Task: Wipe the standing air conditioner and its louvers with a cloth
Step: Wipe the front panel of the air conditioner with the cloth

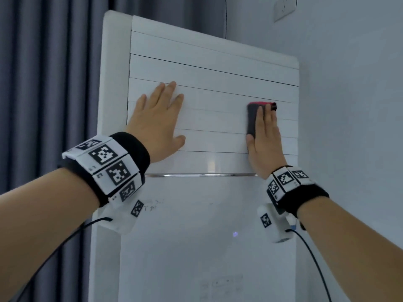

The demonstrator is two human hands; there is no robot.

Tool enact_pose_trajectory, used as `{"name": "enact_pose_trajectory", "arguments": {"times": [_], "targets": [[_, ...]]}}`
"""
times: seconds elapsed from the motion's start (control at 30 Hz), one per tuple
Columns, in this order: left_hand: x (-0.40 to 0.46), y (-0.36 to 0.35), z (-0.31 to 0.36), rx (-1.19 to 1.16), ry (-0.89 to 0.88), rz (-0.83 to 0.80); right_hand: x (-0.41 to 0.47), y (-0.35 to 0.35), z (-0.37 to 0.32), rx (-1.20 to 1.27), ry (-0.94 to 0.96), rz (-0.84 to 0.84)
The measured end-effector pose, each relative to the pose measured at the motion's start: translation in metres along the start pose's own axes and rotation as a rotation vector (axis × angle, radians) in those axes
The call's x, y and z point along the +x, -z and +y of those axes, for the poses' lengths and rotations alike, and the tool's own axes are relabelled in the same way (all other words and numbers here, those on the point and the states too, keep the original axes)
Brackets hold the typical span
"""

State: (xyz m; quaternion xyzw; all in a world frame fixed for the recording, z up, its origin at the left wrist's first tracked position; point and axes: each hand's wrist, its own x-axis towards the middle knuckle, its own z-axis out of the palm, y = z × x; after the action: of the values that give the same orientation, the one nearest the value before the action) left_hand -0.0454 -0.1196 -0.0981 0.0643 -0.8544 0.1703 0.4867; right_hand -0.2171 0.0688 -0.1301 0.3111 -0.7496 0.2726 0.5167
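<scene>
- The white standing air conditioner [196, 214] fills the middle of your view, its smooth lower panel reaching down below both of your wrists
- The grey curtain [43, 83] hangs out beyond your left fingers, and the pale wall [349, 105] lies out past your right fingers
- The closed horizontal louvers [213, 70] take up the upper front of the unit, running above, under and between your two sets of fingers
- Your left hand [157, 125] lies flat on the left part of the louvers, fingers straight and spread wide, holding nothing
- Your right hand [265, 140] lies flat on the right part of the louvers, fingers straight and close together, pressing the cloth to the slats
- The cloth [254, 118], dark grey with a red upper edge, sits folded under your right fingers, showing above their tips and along their left side
- A thin chrome strip [200, 175] crosses the front just below the louvers, between your wrists
- A wall socket [284, 7] sits high above your right fingers
- A small light [235, 234] glows on the lower panel, well below your right fingers
</scene>
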Motion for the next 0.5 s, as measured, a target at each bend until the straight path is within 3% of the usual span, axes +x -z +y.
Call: {"name": "enact_pose_trajectory", "arguments": {"times": [0.27,0.5], "targets": [[0.03,-0.021,0.072,0.085,-0.079,0.0,-0.003,-0.006,-0.002,-0.002,0.303,-0.028],[0.036,-0.036,0.077,0.035,-0.014,-0.071,-0.005,0.001,0.083,-0.013,0.034,0.041]]}}
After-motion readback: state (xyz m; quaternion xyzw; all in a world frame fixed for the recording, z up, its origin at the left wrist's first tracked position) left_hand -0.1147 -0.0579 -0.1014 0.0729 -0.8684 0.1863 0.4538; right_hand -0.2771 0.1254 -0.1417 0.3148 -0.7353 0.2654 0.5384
